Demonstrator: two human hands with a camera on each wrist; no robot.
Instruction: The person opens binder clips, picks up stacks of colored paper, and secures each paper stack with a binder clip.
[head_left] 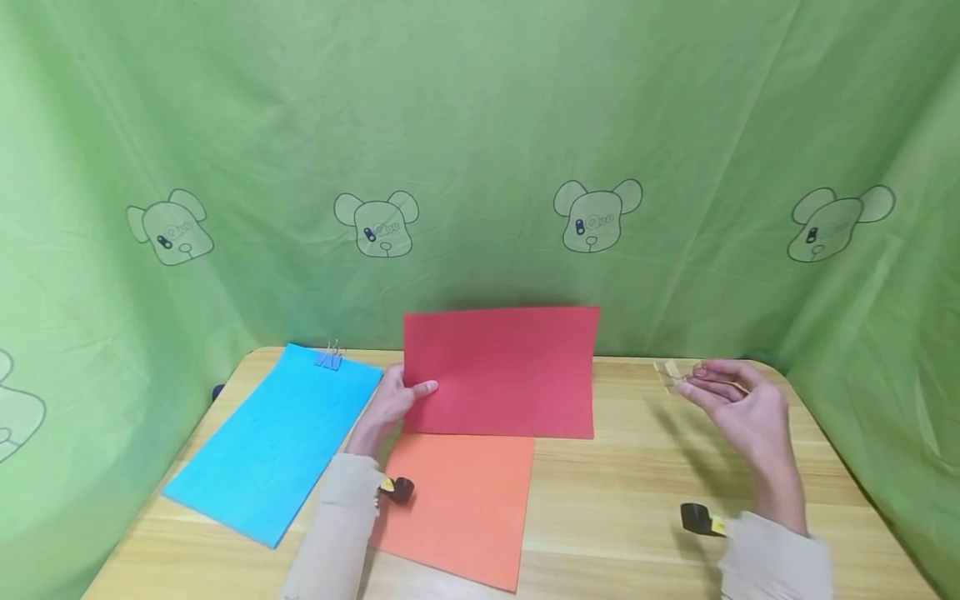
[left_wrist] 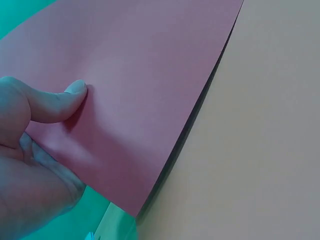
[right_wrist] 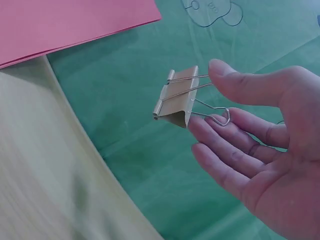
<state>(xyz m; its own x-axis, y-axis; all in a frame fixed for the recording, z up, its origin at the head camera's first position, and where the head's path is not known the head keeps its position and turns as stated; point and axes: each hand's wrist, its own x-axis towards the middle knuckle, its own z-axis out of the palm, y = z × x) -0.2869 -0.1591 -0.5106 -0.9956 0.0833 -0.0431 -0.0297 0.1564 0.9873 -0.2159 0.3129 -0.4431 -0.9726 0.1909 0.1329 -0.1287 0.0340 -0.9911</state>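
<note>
My left hand (head_left: 393, 398) grips the left edge of a red paper stack (head_left: 506, 375), thumb on the front face and fingers behind. The stack is raised and tilted up above an orange sheet (head_left: 465, 508). In the left wrist view the thumb presses on the red paper (left_wrist: 130, 65) near its edge. Off to the right, my right hand (head_left: 750, 412) pinches a cream-coloured binder clip (right_wrist: 177, 95) by its wire handles, thumb on one side and fingers on the other. The clip is in the air, apart from the red stack.
Blue paper (head_left: 277, 442) lies on the left of the wooden table (head_left: 637, 533), with a blue binder clip (head_left: 328, 360) on its far edge. A green curtain (head_left: 480, 108) with printed bear heads surrounds the table's back and sides.
</note>
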